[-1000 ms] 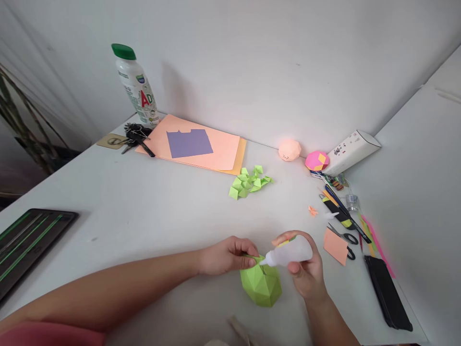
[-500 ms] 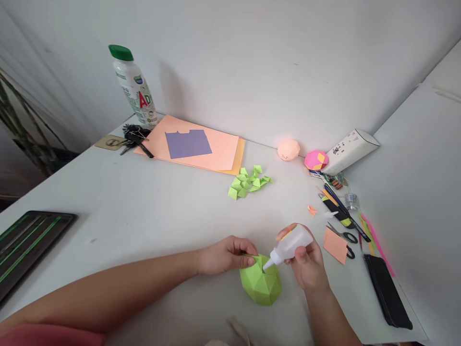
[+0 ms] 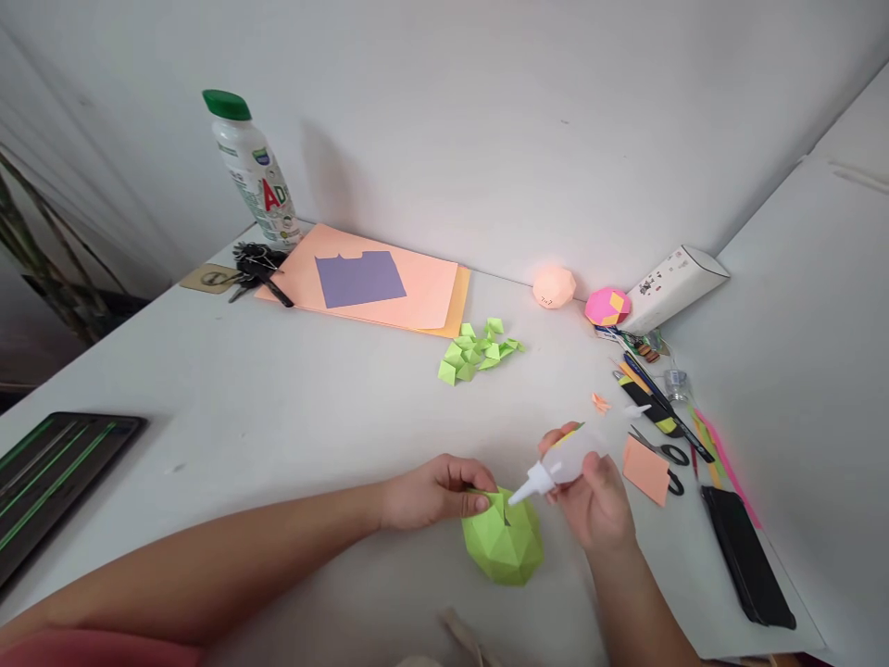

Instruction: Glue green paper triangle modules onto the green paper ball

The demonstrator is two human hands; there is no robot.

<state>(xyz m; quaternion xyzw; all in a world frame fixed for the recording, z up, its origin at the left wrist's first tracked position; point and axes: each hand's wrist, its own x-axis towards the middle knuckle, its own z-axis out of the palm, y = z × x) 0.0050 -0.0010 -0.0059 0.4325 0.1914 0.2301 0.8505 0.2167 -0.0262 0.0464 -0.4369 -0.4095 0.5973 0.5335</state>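
A green folded-paper ball (image 3: 504, 548) sits on the white table (image 3: 292, 417) near the front edge. My left hand (image 3: 434, 493) is closed, pinching a green flap at the ball's upper left edge. My right hand (image 3: 590, 496) is wrapped round a small translucent glue bottle (image 3: 559, 466). The bottle is tilted, its white nozzle pointing down-left at the opening on top of the ball, just beside the pinched flap.
Several loose green folded units (image 3: 478, 350) lie mid-table. Peach sheets with a purple piece (image 3: 375, 283), keys (image 3: 254, 264) and a green-capped bottle (image 3: 250, 167) stand at the back left. Peach ball (image 3: 554, 285), pink ball (image 3: 607, 307), white box (image 3: 673, 276), scissors (image 3: 659, 454), pens and a black phone (image 3: 746, 556) lie right. A dark tablet (image 3: 48, 472) lies left.
My right hand has lifted slightly and tipped the glue bottle from nearly level to nozzle-down over the ball's top. The left hand has kept its pinch on the flap.
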